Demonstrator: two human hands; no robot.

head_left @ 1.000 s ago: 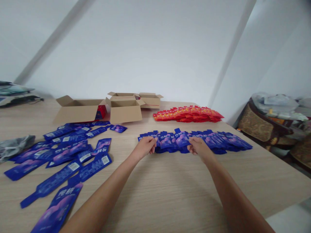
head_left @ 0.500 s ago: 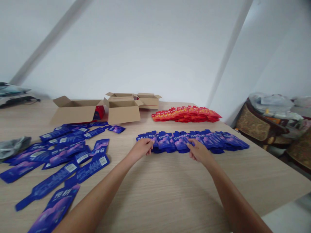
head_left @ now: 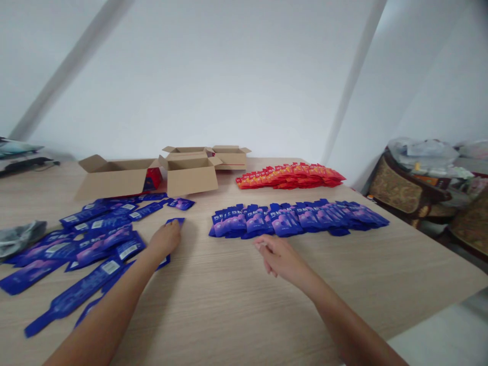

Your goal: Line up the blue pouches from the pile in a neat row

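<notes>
A blue-purple pouch (head_left: 176,220) pokes out past the fingers of my left hand (head_left: 165,239), which is closed on it at the right side of the loose pouches. Most of that pouch is hidden by the hand. My right hand (head_left: 282,259) hovers just in front of a long row of overlapping blue pouches (head_left: 282,219). Its fingers are loosely bent and apart, with no pouch in them. More blue pouches (head_left: 102,239) lie scattered on the left, some with barcode labels up. My left forearm covers a few of them.
Open cardboard boxes (head_left: 192,178) stand at the back against the wall. A row of red pouches (head_left: 290,176) lies behind the blue row. Grey cloth (head_left: 23,238) rests at the left edge of the wooden table (head_left: 221,305). A patterned chair (head_left: 396,188) holds plastic bags on the right.
My left hand has moved left from the blue row to a loose pouch and closed on it. My right hand has left the row, shifting left and nearer. The row's left end looks more spread.
</notes>
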